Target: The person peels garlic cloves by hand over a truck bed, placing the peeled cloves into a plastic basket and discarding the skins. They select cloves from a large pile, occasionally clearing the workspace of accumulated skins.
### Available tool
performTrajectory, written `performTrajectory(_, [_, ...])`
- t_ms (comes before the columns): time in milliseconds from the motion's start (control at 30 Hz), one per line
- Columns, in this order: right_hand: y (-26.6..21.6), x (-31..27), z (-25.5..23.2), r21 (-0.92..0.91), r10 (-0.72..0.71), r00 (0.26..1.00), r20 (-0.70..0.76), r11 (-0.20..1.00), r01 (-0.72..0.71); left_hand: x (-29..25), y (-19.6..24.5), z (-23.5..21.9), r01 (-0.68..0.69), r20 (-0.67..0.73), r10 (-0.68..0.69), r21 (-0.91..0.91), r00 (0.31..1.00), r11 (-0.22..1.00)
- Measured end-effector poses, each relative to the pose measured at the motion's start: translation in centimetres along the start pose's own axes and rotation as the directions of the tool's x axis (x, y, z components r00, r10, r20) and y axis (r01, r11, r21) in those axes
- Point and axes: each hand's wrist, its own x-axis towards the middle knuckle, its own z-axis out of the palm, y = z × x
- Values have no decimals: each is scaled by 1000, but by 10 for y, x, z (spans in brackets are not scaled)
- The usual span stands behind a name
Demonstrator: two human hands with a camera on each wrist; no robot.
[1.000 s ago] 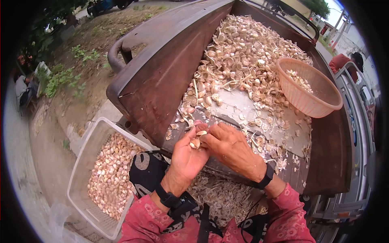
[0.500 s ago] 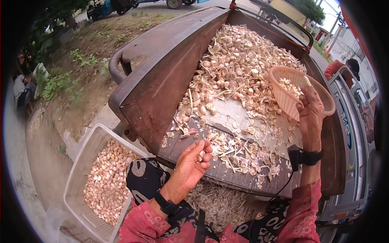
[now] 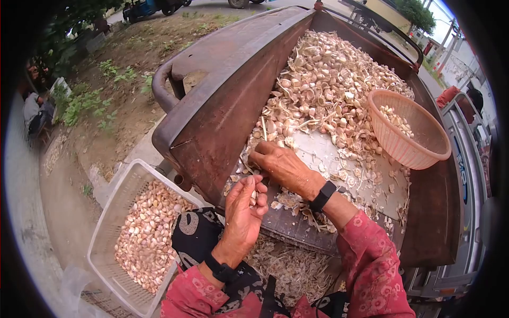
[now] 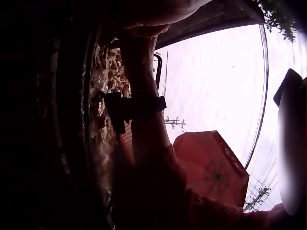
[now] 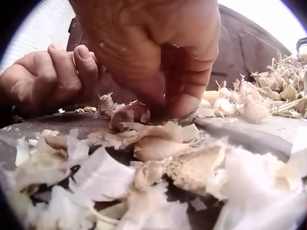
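The cart bed (image 3: 238, 116) is brown metal, dull and rust-worn. Inside it, the garlic heap (image 3: 328, 79) looks rough and papery; the pink basket (image 3: 395, 143) is ribbed plastic. Left of the cart bed, the pale crate (image 3: 121, 280) is perforated plastic; before it, red sleeves (image 3: 374, 259) are matt cloth.

A pale garlic clove (image 3: 253, 197) sits gripped in the left hand (image 3: 244, 212); dry, papery skins (image 5: 103, 175) lie scattered near the right hand (image 3: 283, 165).

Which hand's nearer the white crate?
Left. The left hand, holding garlic, is to the right of the white crate; the right hand is farther right and forward, down at the garlic peels.
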Motion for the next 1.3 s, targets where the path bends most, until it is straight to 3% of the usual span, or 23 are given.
performTrajectory(67, [2,-1,0,-54,5,999,46,999,-2,0,2,1,-9,-7,9,12,1000,1000])
performTrajectory(133, [10,-10,-4,85,113,993,-30,990,-110,1,2,4,-25,-4,25,43,1000,999])
performTrajectory(167, [12,-16,-6,174,123,983,-135,980,-99,2,2,5,-23,-3,24,42,1000,999])
performTrajectory(200, [6,-22,-10,173,124,983,-133,980,-100,2,0,5,-30,13,29,84,1000,996])
performTrajectory(233, [-7,-30,-17,520,317,947,-54,818,-244,2,-2,6,-35,28,31,125,999,991])
performTrajectory(267, [-18,-38,-23,780,462,883,87,520,-349,1,-3,8,-30,29,27,124,999,992])
performTrajectory(300, [-23,-46,-25,860,469,876,113,396,-323,0,-3,12,12,58,-22,159,998,987])
performTrajectory(333, [-25,-51,-24,859,472,875,111,397,-323,-1,-3,15,53,85,-71,195,994,979])
performTrajectory(400, [-26,-61,-19,718,354,930,-103,674,-177,-4,-4,17,81,133,-113,221,985,972])
performTrajectory(433, [-30,-63,-21,651,342,922,-180,744,-149,-6,-4,17,122,171,-155,191,973,974])
performTrajectory(533, [-39,-73,-22,674,375,909,-182,720,-162,-8,-9,10,180,273,-208,126,939,976])
performTrajectory(600, [-38,-78,-20,680,332,907,-260,729,-72,-10,-9,7,199,336,-218,91,916,976])
performTrajectory(633, [-43,-81,-31,882,505,862,-41,423,-206,-12,-6,7,187,398,-220,121,891,975])
performTrajectory(667, [-48,-82,-39,951,581,783,221,50,-306,-14,-3,6,173,456,-223,149,862,974])
performTrajectory(700, [-48,-79,-44,958,639,748,177,64,-281,-16,1,6,173,454,-223,149,862,974])
performTrajectory(733, [-35,-83,-54,840,623,753,212,278,-467,-17,6,7,132,399,-178,140,899,981])
performTrajectory(767, [-18,-91,-53,452,500,866,17,768,-453,-18,9,6,90,342,-130,132,931,987])
performTrajectory(800, [-14,-88,-55,-119,270,961,-60,954,-276,-18,12,5,87,341,-127,131,931,988])
performTrajectory(900, [-24,-80,-63,-145,244,955,-167,952,-269,-15,17,-2,-84,87,72,136,994,987])
performTrajectory(1000, [-19,-52,-33,48,160,983,-84,986,-157,-13,15,-1,-108,29,105,137,994,985])
performTrajectory(1133, [-12,-34,4,36,170,985,13,985,-171,-7,16,-1,-73,23,71,96,997,993])
performTrajectory(1267, [4,-44,5,220,265,964,-3,941,-257,-5,17,-6,-52,11,52,96,999,994])
performTrajectory(1300, [0,-50,-2,537,414,908,71,751,-384,-5,16,-8,-30,46,27,73,999,997])
